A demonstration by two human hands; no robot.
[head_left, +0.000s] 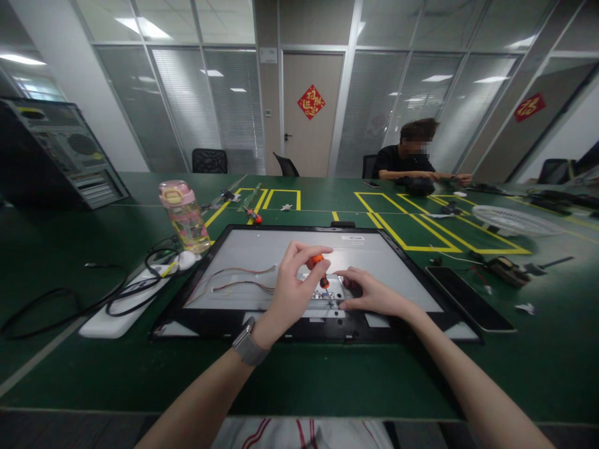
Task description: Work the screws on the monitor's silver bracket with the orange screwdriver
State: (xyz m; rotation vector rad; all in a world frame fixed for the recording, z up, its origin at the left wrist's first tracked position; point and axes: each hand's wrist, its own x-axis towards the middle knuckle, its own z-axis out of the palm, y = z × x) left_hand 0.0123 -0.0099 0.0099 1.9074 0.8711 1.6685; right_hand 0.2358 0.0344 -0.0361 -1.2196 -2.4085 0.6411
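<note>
A flat monitor panel (253, 249) with a black frame lies on the green table in front of me. My left hand (297, 280), with a watch on its wrist, is closed around an orange and black screwdriver (324, 284). The screwdriver stands tilted, its tip down at a metal bracket (337, 290) near the panel's front edge. My right hand (367, 292) is at the bracket's right side, thumb and fingers bent close to the screwdriver tip. Whether it pinches a small part there, I cannot make out. Thin cables (238, 285) lie across the panel to the left.
A white power strip (121, 315) with black cords and a pink-lidded bottle (185, 215) stand left. A phone (468, 299) lies right of the panel. Behind are another screwdriver (254, 216) and yellow tape outlines. A computer case (60, 149) is far left; a person (412, 156) sits across the table.
</note>
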